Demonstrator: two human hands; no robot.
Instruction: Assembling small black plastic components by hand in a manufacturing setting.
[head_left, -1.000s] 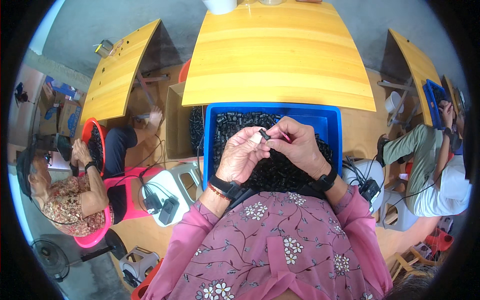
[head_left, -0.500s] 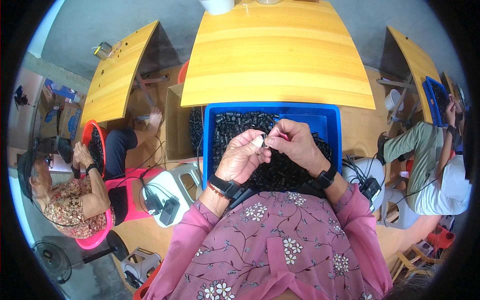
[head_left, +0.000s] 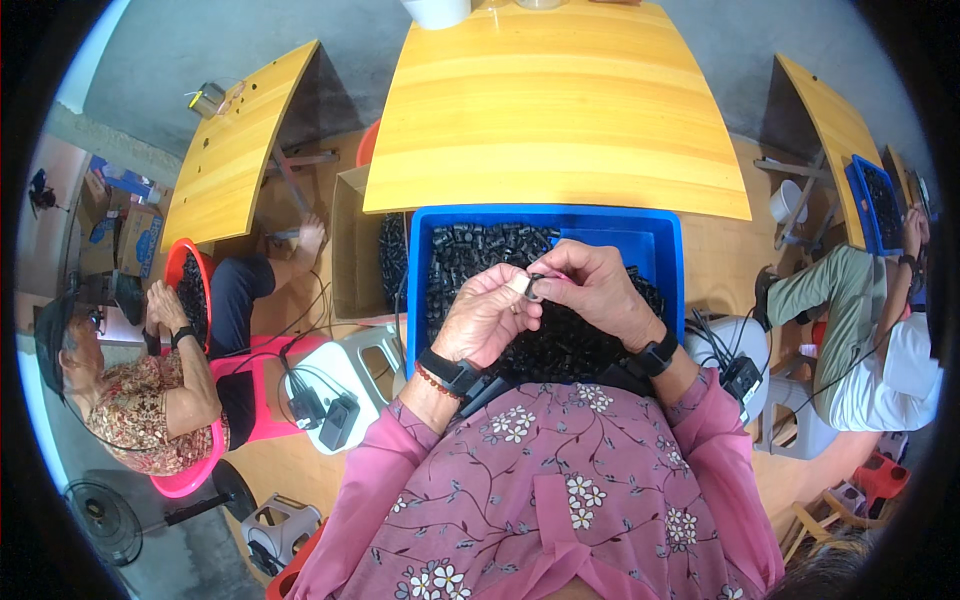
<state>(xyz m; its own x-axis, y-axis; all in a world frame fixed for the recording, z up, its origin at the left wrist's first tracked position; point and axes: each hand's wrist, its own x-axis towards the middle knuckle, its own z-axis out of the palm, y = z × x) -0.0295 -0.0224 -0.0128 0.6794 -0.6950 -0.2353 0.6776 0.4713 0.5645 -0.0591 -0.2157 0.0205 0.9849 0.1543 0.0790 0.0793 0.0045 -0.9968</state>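
Observation:
My left hand (head_left: 484, 314) and my right hand (head_left: 597, 296) meet above a blue plastic bin (head_left: 655, 238). The left fingers pinch a small black part (head_left: 532, 285), and a pale covering (head_left: 518, 283) wraps the thumb. My right hand is closed round a slim pinkish-red object (head_left: 564, 279), mostly hidden by the fingers, so its kind does not show. Its fingertips touch the black part. Loose black parts (head_left: 480, 243) of the same sort heap up in the bin below, though its back right corner shows bare blue.
Beyond the bin stands a yellow wooden table (head_left: 550, 110). An open cardboard box (head_left: 350, 235) holds more black parts. White stools (head_left: 335, 385) with cables and black boxes flank me. One person sits left at a red basin (head_left: 208, 270), another right by a blue tray (head_left: 868, 215).
My right hand has shifted slightly at the black part, its fingers turning a little. The left hand keeps its pinch nearly in place. At the right, the other person's hand has moved slightly.

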